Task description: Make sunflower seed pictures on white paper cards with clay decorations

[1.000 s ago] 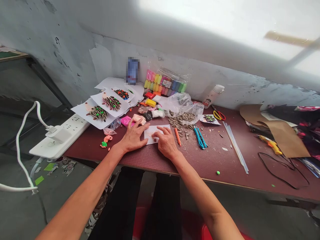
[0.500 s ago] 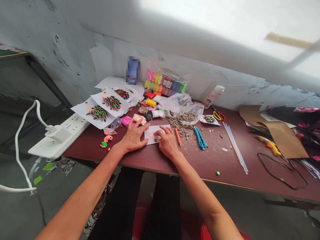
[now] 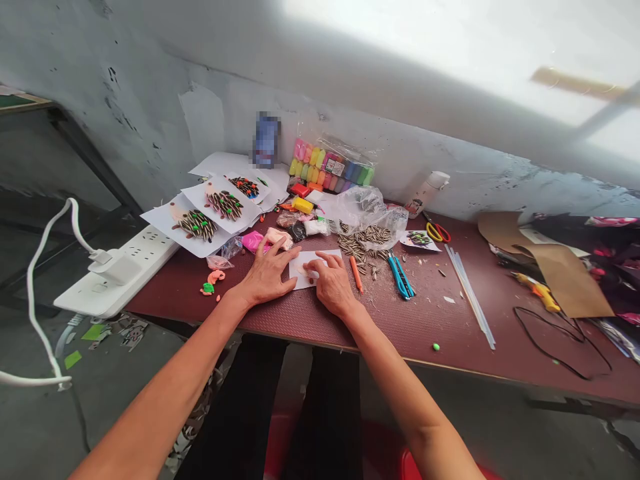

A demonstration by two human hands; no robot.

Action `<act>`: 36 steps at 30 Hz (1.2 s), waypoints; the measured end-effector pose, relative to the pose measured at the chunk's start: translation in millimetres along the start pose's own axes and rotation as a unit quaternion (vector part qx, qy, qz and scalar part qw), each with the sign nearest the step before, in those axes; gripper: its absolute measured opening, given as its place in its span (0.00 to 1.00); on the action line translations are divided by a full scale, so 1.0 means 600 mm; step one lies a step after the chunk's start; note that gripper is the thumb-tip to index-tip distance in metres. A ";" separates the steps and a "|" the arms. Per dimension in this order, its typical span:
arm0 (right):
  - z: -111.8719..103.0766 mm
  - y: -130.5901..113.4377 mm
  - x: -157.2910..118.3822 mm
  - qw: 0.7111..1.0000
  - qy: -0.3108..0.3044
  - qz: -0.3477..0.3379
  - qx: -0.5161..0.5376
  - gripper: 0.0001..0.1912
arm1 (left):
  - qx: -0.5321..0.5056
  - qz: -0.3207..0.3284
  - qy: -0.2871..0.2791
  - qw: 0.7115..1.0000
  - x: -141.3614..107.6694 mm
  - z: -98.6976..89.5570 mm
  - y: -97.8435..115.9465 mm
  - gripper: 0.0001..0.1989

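A small white card (image 3: 307, 256) lies on the table in front of me, with a flattened peach patch of clay (image 3: 300, 269) and small brown dots on it. My left hand (image 3: 267, 275) rests at the card's left edge, fingers spread and nothing held. On the card's right side, my right hand (image 3: 332, 283) presses an extended index finger onto the clay; its other fingers are partly curled and I see nothing in them. Just right of that hand lies an orange stick-like tool (image 3: 356, 274). Behind it spreads a pile of striped sunflower seeds (image 3: 367, 238).
Finished seed-and-clay cards (image 3: 225, 203) overlap at the back left, beside a white power strip (image 3: 117, 272). Packs of coloured clay (image 3: 333, 167) lean on the wall. Rightward are a blue cutter (image 3: 401, 277), scissors (image 3: 438, 231), clear glue sticks (image 3: 470, 297) and a yellow glue gun (image 3: 539, 291).
My right index finger has shifted slightly left across the peach clay. My left hand stays in place at the card's edge.
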State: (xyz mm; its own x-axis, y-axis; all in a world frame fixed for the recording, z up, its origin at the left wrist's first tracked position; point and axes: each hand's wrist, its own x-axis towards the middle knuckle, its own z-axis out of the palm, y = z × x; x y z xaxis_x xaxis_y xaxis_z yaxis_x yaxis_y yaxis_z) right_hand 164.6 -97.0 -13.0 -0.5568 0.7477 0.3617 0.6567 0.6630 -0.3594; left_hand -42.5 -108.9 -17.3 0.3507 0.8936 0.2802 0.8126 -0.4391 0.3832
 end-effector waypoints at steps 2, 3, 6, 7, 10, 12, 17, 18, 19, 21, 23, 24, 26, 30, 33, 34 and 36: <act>-0.003 0.001 -0.001 1.000 0.019 0.004 0.012 0.23 | 0.000 -0.002 0.001 1.000 0.000 0.000 0.000 0.34; -0.005 0.002 -0.002 0.999 0.038 0.011 0.017 0.23 | 0.001 -0.001 0.001 1.000 0.000 0.000 0.000 0.34; -0.012 0.005 -0.010 0.994 0.094 0.045 0.013 0.24 | 0.008 0.004 0.004 1.000 0.000 -0.001 0.000 0.32; -0.013 0.006 -0.013 0.993 0.102 0.053 0.008 0.23 | 0.010 0.007 0.005 1.000 0.000 -0.001 0.000 0.32; -0.014 0.001 -0.021 0.994 0.095 0.053 -0.003 0.23 | 0.014 0.010 0.008 1.000 -0.001 0.000 0.001 0.32; -0.012 -0.004 -0.024 0.995 0.087 0.051 -0.012 0.22 | 0.015 0.014 0.010 1.000 -0.001 0.001 0.000 0.33; -0.006 -0.015 -0.023 0.997 0.057 0.044 -0.036 0.16 | 0.019 0.026 0.019 0.999 -0.001 0.006 -0.004 0.32; -0.005 -0.016 -0.022 0.997 0.050 0.041 -0.037 0.15 | 0.019 0.027 0.020 0.999 -0.001 0.007 -0.005 0.32; -0.004 -0.016 -0.022 0.997 0.045 0.040 -0.039 0.15 | 0.018 0.027 0.021 0.999 -0.001 0.008 -0.005 0.32; -0.003 -0.015 -0.021 0.998 0.038 0.037 -0.042 0.15 | 0.015 0.029 0.025 0.999 -0.001 0.008 -0.005 0.31; -0.003 -0.015 -0.022 0.998 0.039 0.033 -0.043 0.16 | 0.014 0.029 0.029 0.999 -0.001 0.009 -0.005 0.31; -0.003 -0.015 -0.022 0.998 0.045 0.032 -0.042 0.17 | 0.014 0.029 0.030 0.999 -0.001 0.009 -0.004 0.32; -0.003 -0.015 -0.023 0.997 0.064 0.034 -0.040 0.19 | 0.016 0.029 0.032 0.999 -0.001 0.009 -0.003 0.32; -0.002 -0.015 -0.023 0.996 0.071 0.032 -0.034 0.20 | 0.018 0.028 0.031 0.999 -0.001 0.009 -0.003 0.31; -0.002 -0.013 -0.022 0.998 0.056 0.023 -0.021 0.20 | 0.020 0.026 0.030 0.999 -0.002 0.009 -0.003 0.31; -0.003 -0.012 -0.022 0.997 0.064 0.029 -0.019 0.21 | 0.021 0.026 0.031 0.999 -0.002 0.009 -0.003 0.31; -0.005 -0.008 -0.022 0.994 0.093 0.056 -0.023 0.22 | 0.021 0.024 0.032 0.999 -0.002 0.009 -0.002 0.31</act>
State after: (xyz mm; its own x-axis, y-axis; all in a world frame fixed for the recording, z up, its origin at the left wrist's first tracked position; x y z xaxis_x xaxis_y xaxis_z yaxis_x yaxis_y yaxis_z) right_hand 170.0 -110.1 -13.5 -0.3773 0.7942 0.4763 0.7343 0.5700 -0.3687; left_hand -41.2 -109.1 -22.9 0.3610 0.8629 0.3537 0.8149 -0.4763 0.3304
